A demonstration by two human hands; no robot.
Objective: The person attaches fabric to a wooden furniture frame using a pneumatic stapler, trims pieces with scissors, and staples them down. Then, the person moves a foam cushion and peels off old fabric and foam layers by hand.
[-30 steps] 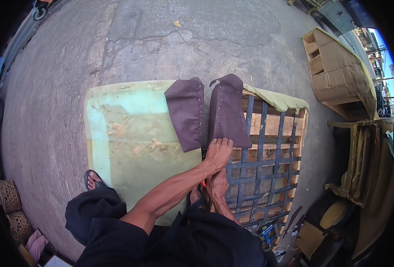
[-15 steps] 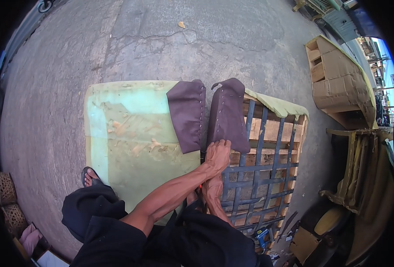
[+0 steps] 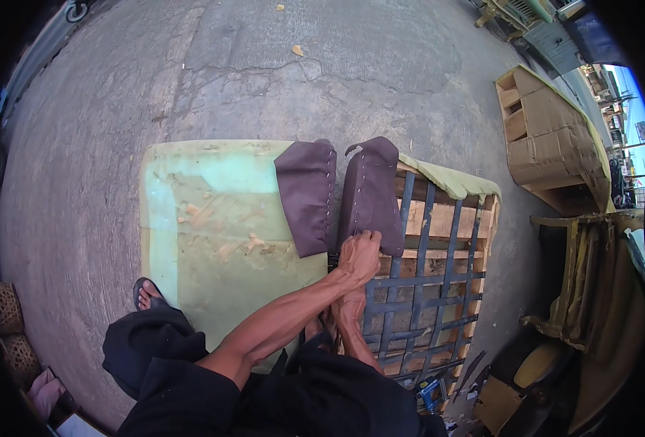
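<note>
Head view: see left hand [image 3: 360, 258] at near end of right purple cloth piece [image 3: 373, 193], fingers bunched together, pinching cloth edge by the look of it. See right hand [image 3: 349, 300] tucked below left wrist, partly covered; cannot tell its grip or anything in it. Right purple cloth piece along left side of wooden frame [image 3: 441, 216], just beside black straps [image 3: 419, 280]. Left purple cloth piece [image 3: 304, 200] on pale green panel [image 3: 235, 277], narrow gap between both pieces.

Risks, as judged: could skew or wrinkle right piece with an uneven tug at near end; could strain or tear cloth along row of pale stitches or staples [image 3: 358, 178] with too hard a pull. Could also knock hands together, given crossed, tight placement and blocked view of right fingers.

Orientation: right piece lengthwise near to far, long axis pointing away, far end tipped slightly right, small curled tip at far left corner. Long axis roughly parallel to row and gap. Left piece also near to far, flaring left over panel.
</note>
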